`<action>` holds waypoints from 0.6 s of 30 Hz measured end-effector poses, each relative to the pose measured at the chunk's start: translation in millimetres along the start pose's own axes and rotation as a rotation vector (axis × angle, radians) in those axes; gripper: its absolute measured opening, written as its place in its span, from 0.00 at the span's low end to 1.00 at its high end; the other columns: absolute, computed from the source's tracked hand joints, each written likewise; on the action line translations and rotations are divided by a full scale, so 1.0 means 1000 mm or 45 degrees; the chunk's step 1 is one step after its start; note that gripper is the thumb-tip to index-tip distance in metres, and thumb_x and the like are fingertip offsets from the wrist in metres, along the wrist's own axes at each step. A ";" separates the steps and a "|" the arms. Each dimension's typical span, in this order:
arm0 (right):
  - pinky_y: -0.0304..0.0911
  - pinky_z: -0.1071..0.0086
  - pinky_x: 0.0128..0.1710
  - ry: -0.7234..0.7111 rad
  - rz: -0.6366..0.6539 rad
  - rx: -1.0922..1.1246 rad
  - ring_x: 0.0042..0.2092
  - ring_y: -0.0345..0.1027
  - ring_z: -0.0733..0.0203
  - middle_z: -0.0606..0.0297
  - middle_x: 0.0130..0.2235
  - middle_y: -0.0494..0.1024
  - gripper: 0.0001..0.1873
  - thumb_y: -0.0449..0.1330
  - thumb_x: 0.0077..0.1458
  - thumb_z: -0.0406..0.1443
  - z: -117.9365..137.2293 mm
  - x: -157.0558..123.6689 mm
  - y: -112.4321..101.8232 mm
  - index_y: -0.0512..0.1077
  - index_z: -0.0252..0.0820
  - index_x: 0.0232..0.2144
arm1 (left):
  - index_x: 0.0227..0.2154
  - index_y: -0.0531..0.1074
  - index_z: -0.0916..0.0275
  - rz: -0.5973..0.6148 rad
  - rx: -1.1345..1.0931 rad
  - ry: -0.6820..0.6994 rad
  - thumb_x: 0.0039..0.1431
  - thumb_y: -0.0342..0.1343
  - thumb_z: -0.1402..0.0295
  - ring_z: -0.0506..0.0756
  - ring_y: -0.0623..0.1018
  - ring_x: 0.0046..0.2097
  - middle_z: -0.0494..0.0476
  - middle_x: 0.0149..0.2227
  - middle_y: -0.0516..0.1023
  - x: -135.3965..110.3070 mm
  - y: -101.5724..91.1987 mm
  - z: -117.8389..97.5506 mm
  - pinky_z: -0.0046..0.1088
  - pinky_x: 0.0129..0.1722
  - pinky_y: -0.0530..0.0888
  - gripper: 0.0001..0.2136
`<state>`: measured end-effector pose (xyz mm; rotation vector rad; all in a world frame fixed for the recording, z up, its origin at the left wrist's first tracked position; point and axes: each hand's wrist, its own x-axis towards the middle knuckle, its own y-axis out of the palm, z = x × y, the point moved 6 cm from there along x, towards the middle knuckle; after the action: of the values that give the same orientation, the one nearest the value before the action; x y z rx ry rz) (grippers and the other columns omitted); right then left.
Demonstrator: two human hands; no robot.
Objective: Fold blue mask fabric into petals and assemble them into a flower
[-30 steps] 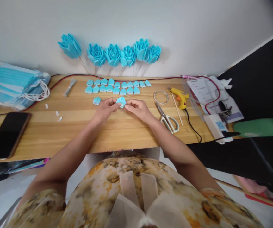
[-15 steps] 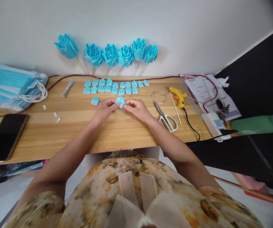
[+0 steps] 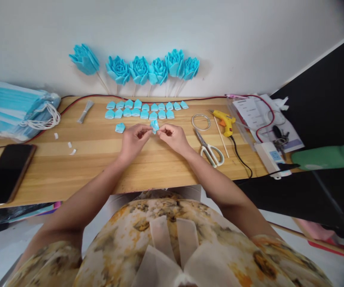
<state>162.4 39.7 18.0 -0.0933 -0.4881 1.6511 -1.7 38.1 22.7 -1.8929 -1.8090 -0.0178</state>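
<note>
Between my fingertips is a small folded blue petal piece [image 3: 154,126], its sides bent inward. My left hand [image 3: 136,137] pinches its lower left edge, and my right hand [image 3: 172,136] pinches the lower right. To the left of my left hand lies another folded blue piece [image 3: 119,127] on the wooden table. Beyond my hands, two rows of folded blue petals [image 3: 144,114] lie side by side. Several blue flowers on thin sticks [image 3: 138,69] lean against the wall behind them.
Right of my hands are scissors [image 3: 209,149], a tape roll [image 3: 201,122], a thin stick [image 3: 221,137] and a yellow glue gun [image 3: 226,121]. On the left lie a phone [image 3: 7,171], a stack of blue masks [image 3: 13,107] and white scraps [image 3: 69,144]. A power strip [image 3: 270,157] sits at right.
The petal piece was spread flatter and now looks narrower, its sides folded inward. My left hand has shifted slightly and turned; my right hand has barely moved.
</note>
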 end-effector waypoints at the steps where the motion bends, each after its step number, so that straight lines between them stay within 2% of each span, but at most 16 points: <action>1: 0.57 0.71 0.30 -0.017 0.003 -0.019 0.27 0.62 0.67 0.68 0.25 0.74 0.10 0.60 0.53 0.40 0.000 0.000 0.000 0.73 0.40 0.25 | 0.33 0.81 0.62 0.014 0.046 0.028 0.57 0.59 0.67 0.49 0.71 0.27 0.54 0.29 0.80 0.000 0.001 0.000 0.27 0.29 0.66 0.07; 5: 0.59 0.71 0.31 -0.061 0.024 -0.089 0.28 0.63 0.66 0.67 0.27 0.76 0.09 0.59 0.53 0.39 -0.001 0.000 0.003 0.73 0.41 0.26 | 0.34 0.82 0.59 0.048 0.159 0.088 0.57 0.59 0.69 0.50 0.70 0.28 0.52 0.26 0.76 0.000 0.002 -0.001 0.28 0.30 0.65 0.06; 18: 0.59 0.71 0.32 -0.157 0.072 -0.202 0.29 0.63 0.65 0.67 0.27 0.75 0.08 0.57 0.54 0.38 0.001 -0.001 0.006 0.73 0.42 0.26 | 0.29 0.79 0.61 0.080 0.122 -0.047 0.55 0.58 0.67 0.51 0.71 0.28 0.53 0.26 0.78 0.000 0.005 0.005 0.28 0.30 0.65 0.06</action>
<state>156.5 38.1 16.0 -0.1239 -0.7165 1.6784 0.8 39.9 16.5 -1.8928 -1.7412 0.1243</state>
